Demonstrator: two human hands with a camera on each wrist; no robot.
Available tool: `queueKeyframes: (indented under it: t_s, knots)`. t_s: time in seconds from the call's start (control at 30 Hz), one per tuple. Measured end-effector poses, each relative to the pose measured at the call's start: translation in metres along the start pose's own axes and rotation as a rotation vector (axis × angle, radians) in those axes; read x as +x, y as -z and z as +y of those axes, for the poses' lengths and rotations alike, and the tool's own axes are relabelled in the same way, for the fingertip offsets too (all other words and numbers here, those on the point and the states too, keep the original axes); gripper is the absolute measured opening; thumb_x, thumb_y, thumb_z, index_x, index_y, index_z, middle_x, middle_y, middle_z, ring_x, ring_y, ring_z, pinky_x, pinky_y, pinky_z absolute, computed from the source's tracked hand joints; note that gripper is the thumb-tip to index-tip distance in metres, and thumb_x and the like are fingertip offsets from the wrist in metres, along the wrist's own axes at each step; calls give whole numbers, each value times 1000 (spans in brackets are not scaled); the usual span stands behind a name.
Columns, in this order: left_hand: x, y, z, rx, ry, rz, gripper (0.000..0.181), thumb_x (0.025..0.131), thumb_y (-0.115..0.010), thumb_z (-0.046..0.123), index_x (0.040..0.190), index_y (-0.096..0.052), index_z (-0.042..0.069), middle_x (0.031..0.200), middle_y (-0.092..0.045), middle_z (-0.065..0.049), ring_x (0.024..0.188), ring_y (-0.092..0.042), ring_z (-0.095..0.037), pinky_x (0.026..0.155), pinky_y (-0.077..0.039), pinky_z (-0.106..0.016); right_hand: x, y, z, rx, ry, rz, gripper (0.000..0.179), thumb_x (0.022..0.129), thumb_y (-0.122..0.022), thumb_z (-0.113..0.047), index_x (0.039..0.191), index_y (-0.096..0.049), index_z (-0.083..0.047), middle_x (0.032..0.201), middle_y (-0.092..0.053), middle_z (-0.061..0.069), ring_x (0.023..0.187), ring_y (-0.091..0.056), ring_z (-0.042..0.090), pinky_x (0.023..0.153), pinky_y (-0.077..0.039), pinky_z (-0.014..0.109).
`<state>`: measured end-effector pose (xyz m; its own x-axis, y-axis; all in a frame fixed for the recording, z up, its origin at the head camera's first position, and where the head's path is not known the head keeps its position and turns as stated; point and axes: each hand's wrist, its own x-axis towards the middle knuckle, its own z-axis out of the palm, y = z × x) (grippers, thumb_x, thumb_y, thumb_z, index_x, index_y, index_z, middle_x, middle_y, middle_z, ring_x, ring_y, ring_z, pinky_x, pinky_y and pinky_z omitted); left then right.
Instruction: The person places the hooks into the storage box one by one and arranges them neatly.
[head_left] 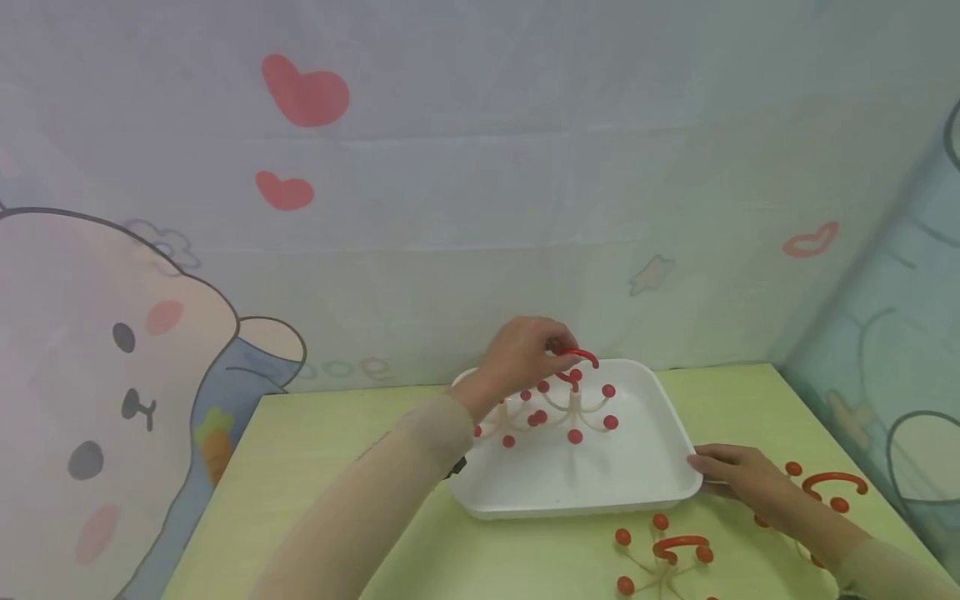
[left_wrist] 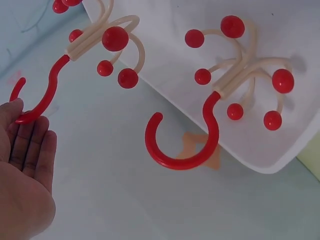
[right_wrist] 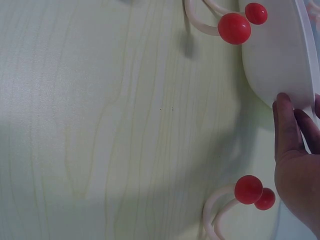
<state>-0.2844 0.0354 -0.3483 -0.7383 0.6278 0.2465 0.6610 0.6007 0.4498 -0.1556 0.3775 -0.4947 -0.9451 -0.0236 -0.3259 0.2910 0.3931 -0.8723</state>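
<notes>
My left hand (head_left: pixel 525 354) pinches the red hook (head_left: pixel 588 357) of a holder with curved cream prongs (head_left: pixel 575 408) tipped with red balls. It is above the white tray (head_left: pixel 555 492); whether its balls touch the tray floor, I cannot tell. A matching hooked holder (left_wrist: pixel 245 70) sits in the tray beside it, partly hidden behind my left wrist in the head view. At the tray's right edge, my right hand (head_left: pixel 738 475) grips the rim, with fingers (right_wrist: pixel 287 122) against the outer wall.
Two more such holders are on the pale green table (head_left: pixel 300 467): one in front of the tray (head_left: pixel 663 562), another at the right (head_left: pixel 832 479), partly behind my right forearm. A printed cloth (head_left: pixel 450 208) hangs behind the table.
</notes>
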Motion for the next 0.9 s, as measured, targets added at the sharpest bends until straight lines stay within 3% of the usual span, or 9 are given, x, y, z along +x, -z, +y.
queueKeyframes:
  t_s: [0.53, 0.9]
  knots:
    - [18, -25, -1, 11, -11, 6, 11, 99, -80, 26, 106, -82, 18, 92, -75, 10, 86, -65, -6, 82, -55, -17, 1, -1, 2, 17, -10, 13, 62, 108, -67, -31, 144, -53, 17, 143, -60, 33, 113, -73, 25, 96, -63, 41]
    - [24, -35, -10, 4, 8, -41, 13, 99, -80, 27, 109, -81, 18, 98, -76, 9, 89, -65, -7, 84, -56, -17, -4, -2, -1, 46, 9, 10, 60, 107, -68, -28, 142, -54, 18, 141, -62, 32, 112, -74, 25, 95, -63, 39]
